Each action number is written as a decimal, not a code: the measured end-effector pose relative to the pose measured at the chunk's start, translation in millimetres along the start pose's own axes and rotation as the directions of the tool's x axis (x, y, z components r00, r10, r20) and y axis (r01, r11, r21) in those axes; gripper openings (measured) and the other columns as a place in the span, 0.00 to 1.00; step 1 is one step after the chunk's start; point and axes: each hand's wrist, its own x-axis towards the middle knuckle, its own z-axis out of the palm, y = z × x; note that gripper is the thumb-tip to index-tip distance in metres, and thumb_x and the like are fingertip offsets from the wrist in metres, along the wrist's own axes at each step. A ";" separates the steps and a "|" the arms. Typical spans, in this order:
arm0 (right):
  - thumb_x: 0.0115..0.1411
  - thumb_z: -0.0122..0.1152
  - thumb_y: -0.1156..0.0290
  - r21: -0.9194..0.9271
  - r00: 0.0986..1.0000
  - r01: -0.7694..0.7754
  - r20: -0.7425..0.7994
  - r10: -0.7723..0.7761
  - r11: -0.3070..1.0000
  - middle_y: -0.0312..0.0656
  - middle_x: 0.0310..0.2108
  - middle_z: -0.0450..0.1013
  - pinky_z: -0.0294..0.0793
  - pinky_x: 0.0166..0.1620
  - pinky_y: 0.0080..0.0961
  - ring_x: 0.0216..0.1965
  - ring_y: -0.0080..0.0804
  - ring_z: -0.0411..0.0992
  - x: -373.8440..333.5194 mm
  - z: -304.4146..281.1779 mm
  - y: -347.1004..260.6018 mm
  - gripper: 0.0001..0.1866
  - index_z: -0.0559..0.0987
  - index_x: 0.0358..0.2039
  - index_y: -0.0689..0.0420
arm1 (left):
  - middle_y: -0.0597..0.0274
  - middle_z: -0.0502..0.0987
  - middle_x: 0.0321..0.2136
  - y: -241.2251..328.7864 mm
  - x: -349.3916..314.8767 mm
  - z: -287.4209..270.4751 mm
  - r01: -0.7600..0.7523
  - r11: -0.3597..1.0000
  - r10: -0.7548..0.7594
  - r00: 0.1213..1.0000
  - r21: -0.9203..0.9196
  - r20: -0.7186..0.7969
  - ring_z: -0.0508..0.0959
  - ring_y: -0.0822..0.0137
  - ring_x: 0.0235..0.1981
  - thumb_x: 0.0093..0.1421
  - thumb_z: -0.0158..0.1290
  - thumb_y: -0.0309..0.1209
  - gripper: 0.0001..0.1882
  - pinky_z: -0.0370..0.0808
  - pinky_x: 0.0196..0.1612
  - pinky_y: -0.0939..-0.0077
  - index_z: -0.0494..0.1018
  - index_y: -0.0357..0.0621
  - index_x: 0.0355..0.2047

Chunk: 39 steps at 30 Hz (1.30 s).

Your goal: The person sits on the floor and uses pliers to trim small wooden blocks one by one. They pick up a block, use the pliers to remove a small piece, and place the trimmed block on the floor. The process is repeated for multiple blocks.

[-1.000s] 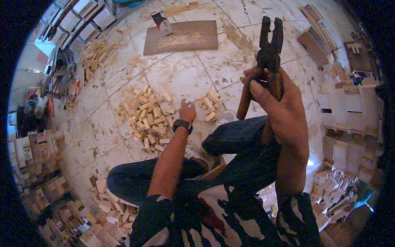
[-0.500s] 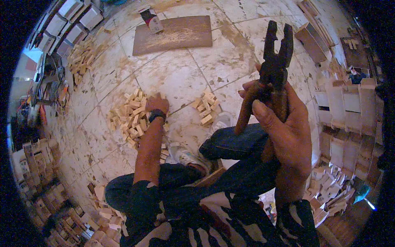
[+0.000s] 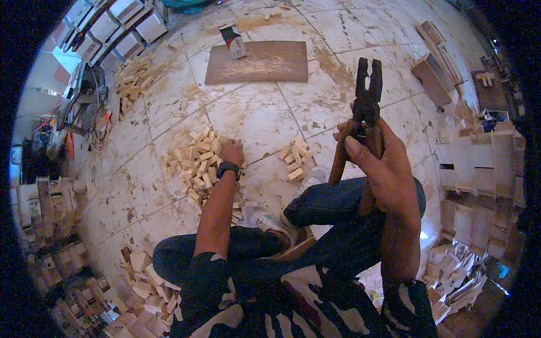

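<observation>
1. The right hand (image 3: 385,172) grips dark, worn pliers (image 3: 368,101) by the handles, raised above the floor; their jaws point away from the person, with a gap between them.
2. The left hand (image 3: 231,152), a dark watch (image 3: 229,168) on its wrist, is at the right edge of a large block pile (image 3: 197,160); whether it holds a block is unclear.
3. A smaller block pile (image 3: 295,159) lies on the tiled floor (image 3: 248,112), between the two hands.
4. Farther off, a brown board (image 3: 273,63) lies flat, bearing pale dust and a small container (image 3: 233,42) near its left end.
5. Bent, jeans-clad legs (image 3: 332,205) show below the hands.
</observation>
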 end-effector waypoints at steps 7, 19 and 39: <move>0.58 0.57 0.69 -0.172 0.992 0.072 0.118 -0.052 0.982 0.40 0.30 0.70 0.72 0.40 0.29 0.32 0.27 0.70 1.7 8.3 19.8 0.16 0.69 0.43 0.64 | 0.56 0.76 0.36 21.3 -8.3 -77.5 -0.092 0.489 -0.068 0.987 -0.867 -0.143 0.79 0.60 0.37 0.61 0.50 0.31 0.13 0.79 0.40 0.68 0.69 0.35 0.43; 0.56 0.60 0.64 -0.280 0.909 0.023 0.406 0.097 0.960 0.45 0.30 0.73 0.71 0.37 0.33 0.32 0.37 0.72 -5.8 42.0 41.3 0.22 0.68 0.48 0.60 | 0.56 0.77 0.36 146.2 -93.9 -304.9 -0.374 -0.116 -0.279 0.901 -0.920 -0.331 0.78 0.66 0.36 0.62 0.52 0.34 0.16 0.76 0.41 0.74 0.70 0.34 0.45; 0.57 0.59 0.64 -0.363 0.921 0.301 0.349 -0.171 0.882 0.48 0.33 0.72 0.70 0.39 0.32 0.33 0.39 0.71 -16.8 42.3 26.7 0.25 0.65 0.52 0.60 | 0.56 0.73 0.40 141.4 -141.4 -322.1 -0.026 -0.764 0.239 0.917 -0.645 -0.320 0.72 0.66 0.37 0.64 0.45 0.36 0.21 0.69 0.35 0.78 0.63 0.33 0.51</move>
